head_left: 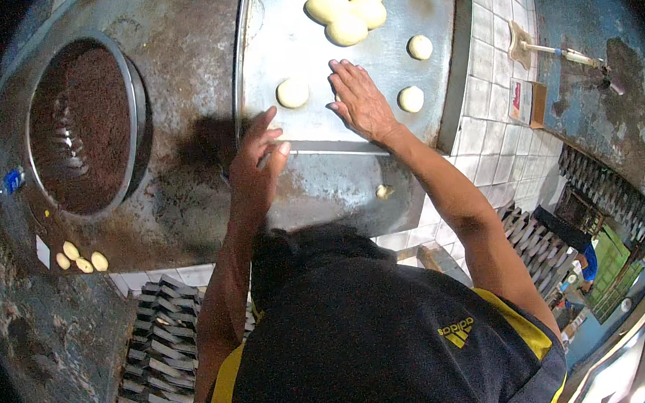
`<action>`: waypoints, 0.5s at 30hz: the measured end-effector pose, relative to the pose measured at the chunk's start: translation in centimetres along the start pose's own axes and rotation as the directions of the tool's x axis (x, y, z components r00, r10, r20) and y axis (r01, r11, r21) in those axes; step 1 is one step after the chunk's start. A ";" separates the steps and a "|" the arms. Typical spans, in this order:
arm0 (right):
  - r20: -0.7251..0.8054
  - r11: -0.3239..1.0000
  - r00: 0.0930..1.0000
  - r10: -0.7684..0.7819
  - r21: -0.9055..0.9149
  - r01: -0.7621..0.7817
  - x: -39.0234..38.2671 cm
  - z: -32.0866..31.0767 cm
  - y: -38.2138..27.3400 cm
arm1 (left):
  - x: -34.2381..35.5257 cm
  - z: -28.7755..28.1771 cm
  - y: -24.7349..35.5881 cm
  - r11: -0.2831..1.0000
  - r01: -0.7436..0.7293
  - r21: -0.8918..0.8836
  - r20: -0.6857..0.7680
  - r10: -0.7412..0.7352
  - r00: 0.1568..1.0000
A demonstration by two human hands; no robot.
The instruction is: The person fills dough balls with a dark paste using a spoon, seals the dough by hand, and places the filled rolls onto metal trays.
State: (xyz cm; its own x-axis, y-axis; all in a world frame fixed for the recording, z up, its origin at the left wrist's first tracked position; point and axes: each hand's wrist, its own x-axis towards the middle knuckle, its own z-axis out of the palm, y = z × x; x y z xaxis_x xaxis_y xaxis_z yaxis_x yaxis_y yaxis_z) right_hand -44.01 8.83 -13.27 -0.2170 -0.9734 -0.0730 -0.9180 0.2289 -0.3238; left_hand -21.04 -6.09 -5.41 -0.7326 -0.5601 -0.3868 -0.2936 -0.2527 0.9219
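My right hand (pixel 364 104) lies palm down over a metal tray (pixel 268 22), its fingers stretched out together. A sliver of something pale shows at its thumb side; what is under the palm is hidden. My left hand (pixel 256 161) hovers at the tray's near left corner, thumb and fingers apart, with nothing seen in it. Between the hands, farther in, sits a round dough ball (pixel 293 93). Two more, an upper dough ball (pixel 420 47) and a lower dough ball (pixel 411 99), rest right of my right hand. A clump of touching dough balls (pixel 345 7) lies at the far side.
Left on the stained worktop (pixel 180 68) stands a wide metal bowl (pixel 132 103) of dark brown crumbly filling (pixel 90 91). Several pale oval pieces (pixel 82 264) lie near the front edge. A small dough scrap (pixel 384 191) sits before the tray. A tiled wall (pixel 485 87) borders the right.
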 end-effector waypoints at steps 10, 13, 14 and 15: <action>-0.086 0.415 0.536 0.840 0.739 -0.531 5.9 -5.0 0.5 | 1.6 0.1 0.3 0.992 -0.098 -0.077 -0.033 0.095 0.995; -0.422 0.673 0.525 0.739 0.422 -0.608 9.5 -3.8 0.1 | 0.7 1.0 0.4 0.983 -0.061 -0.176 -0.028 0.056 0.998; -0.344 0.604 0.508 0.790 0.584 -0.543 9.7 -3.9 -0.3 | 0.2 1.4 0.5 0.974 -0.026 -0.226 -0.009 0.025 1.000; -0.212 0.489 0.516 0.830 0.722 -0.489 9.2 -4.4 -0.9 | -0.4 2.1 0.6 0.967 -0.071 -0.246 -0.023 0.068 0.997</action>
State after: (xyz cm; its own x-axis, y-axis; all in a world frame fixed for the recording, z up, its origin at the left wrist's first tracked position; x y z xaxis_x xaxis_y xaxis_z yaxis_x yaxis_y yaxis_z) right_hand -46.62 -0.30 -9.53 -0.9443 -0.3115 -0.1063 -0.1028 0.5858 -0.8039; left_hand -22.20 -4.41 -4.68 -0.7368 -0.5936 -0.3236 -0.0807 -0.3980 0.9138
